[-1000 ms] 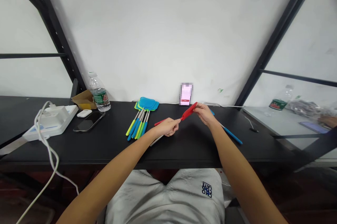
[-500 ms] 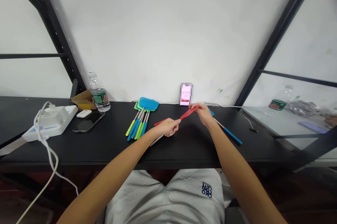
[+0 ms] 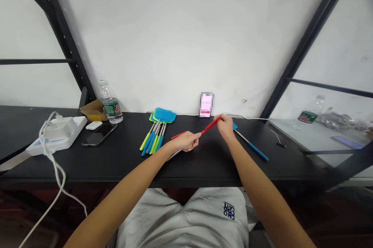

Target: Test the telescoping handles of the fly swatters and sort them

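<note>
In the head view, the red flat piece has tilted edge-on compared with a moment ago, so its face is hard to see. The left hand pinches its near end and the right hand grips the far end, above the black table. The left hand hides how a red strip and a metal rod join, if they do. A swatter bundle lies left, a blue-handled swatter right, and a lit phone stands behind.

Blue lettering on pale shorts, wording unclear; green bottle label too small to read; phone screen blurred
</note>
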